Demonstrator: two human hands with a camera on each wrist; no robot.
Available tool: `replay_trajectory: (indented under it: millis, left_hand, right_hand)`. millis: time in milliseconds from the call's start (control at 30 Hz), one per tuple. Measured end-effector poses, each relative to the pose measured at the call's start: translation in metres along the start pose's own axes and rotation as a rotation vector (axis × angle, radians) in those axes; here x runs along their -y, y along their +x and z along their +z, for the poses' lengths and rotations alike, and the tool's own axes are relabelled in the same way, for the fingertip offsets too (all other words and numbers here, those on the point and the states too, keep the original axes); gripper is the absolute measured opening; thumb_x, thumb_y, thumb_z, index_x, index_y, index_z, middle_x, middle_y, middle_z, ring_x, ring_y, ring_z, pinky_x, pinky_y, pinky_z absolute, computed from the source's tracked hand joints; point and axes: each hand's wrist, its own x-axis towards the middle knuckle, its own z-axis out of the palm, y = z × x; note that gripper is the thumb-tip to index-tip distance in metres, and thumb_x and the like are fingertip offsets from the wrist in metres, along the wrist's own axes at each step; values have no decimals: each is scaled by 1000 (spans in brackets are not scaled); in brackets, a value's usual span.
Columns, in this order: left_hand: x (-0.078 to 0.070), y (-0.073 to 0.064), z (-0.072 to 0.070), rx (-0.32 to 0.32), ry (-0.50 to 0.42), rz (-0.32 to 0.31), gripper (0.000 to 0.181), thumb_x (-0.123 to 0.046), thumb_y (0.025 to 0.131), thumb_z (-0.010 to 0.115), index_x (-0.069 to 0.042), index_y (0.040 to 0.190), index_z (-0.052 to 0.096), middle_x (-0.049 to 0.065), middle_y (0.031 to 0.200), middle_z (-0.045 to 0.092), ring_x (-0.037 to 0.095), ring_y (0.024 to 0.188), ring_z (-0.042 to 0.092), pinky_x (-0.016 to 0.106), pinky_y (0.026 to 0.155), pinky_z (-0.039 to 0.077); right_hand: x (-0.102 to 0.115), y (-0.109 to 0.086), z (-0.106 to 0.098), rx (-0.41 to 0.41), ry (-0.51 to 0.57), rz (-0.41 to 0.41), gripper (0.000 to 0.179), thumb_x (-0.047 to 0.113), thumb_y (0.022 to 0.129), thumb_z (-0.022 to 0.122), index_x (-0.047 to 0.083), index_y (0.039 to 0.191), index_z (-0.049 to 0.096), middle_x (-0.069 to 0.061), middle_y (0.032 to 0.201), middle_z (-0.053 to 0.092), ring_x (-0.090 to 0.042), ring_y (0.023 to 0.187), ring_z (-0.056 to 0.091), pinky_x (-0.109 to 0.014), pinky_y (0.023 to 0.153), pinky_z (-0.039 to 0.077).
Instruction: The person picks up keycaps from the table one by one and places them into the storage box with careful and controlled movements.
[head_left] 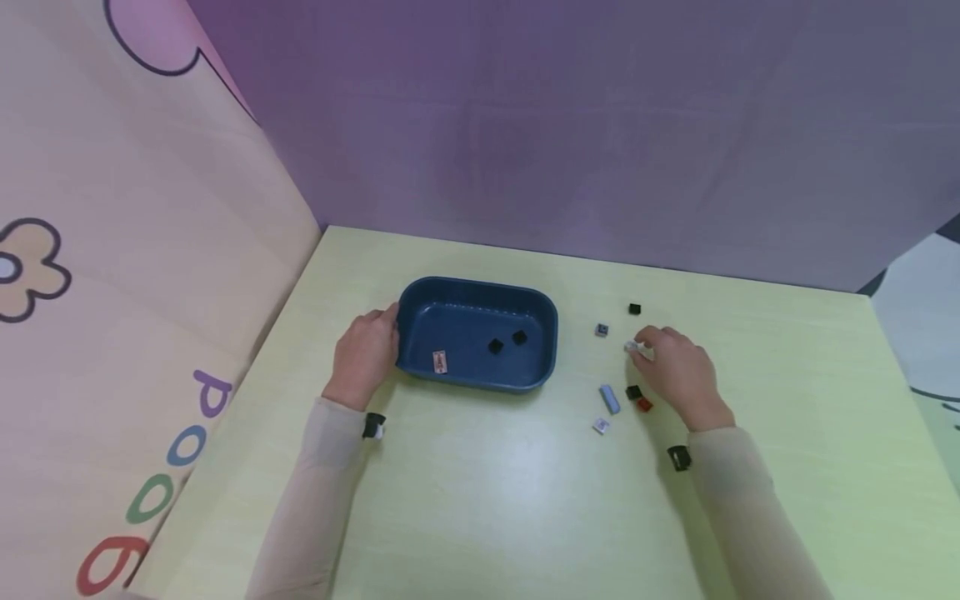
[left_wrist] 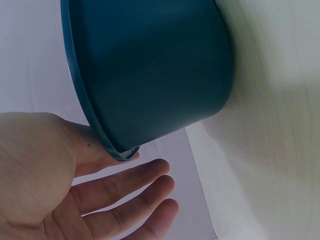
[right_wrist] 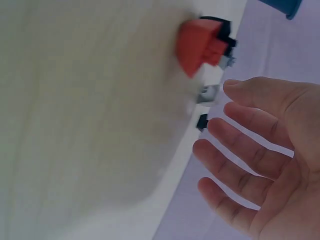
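Note:
At the left end of a dark blue tray (head_left: pixel 472 382), my left hand (head_left: pixel 365 354) grips the rim. In the left wrist view the thumb lies behind the tray's rim (left_wrist: pixel 80 85), and the other fingers spread below it. On the right, my right hand (head_left: pixel 678 371) has its thumb and index fingertips right at a small whitish toy brick (head_left: pixel 632 346). The right wrist view shows this brick (right_wrist: pixel 208 94) just beyond the loosely bent fingers (right_wrist: pixel 240 162), with a gap between thumb and index. A red brick (head_left: pixel 644 404) and a black brick (head_left: pixel 633 392) lie nearer me, side by side.
Inside the tray are two black bricks (head_left: pixel 496 346) and a pale piece with red marks (head_left: pixel 440 362). Around the right hand lie a grey brick (head_left: pixel 602 330), another black brick (head_left: pixel 634 309), a long light-blue brick (head_left: pixel 610 399) and a white brick (head_left: pixel 601 426). Purple cloth (head_left: pixel 562 150) rises behind the table.

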Motion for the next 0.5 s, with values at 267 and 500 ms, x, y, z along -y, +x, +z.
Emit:
replay_trajectory:
  millis: [267, 500]
  left_hand:
    - [0, 1, -1, 7, 11, 3, 40, -8, 100, 54, 2, 139, 56, 22, 112, 67, 39, 94, 66, 50, 72, 56]
    - [1, 1, -1, 10, 5, 4, 40, -8, 100, 54, 2, 139, 56, 22, 113, 67, 40, 95, 65, 51, 73, 56]
  right_hand:
    - [-6, 7, 5, 46, 3, 17, 32, 22, 100, 61, -3, 120, 62, -25, 111, 65, -38, 90, 64, -53, 73, 53]
    - [-9, 11, 7, 60, 2, 22, 30, 22, 100, 61, -2, 118, 63, -22, 104, 65, -33, 83, 64, -48, 68, 54]
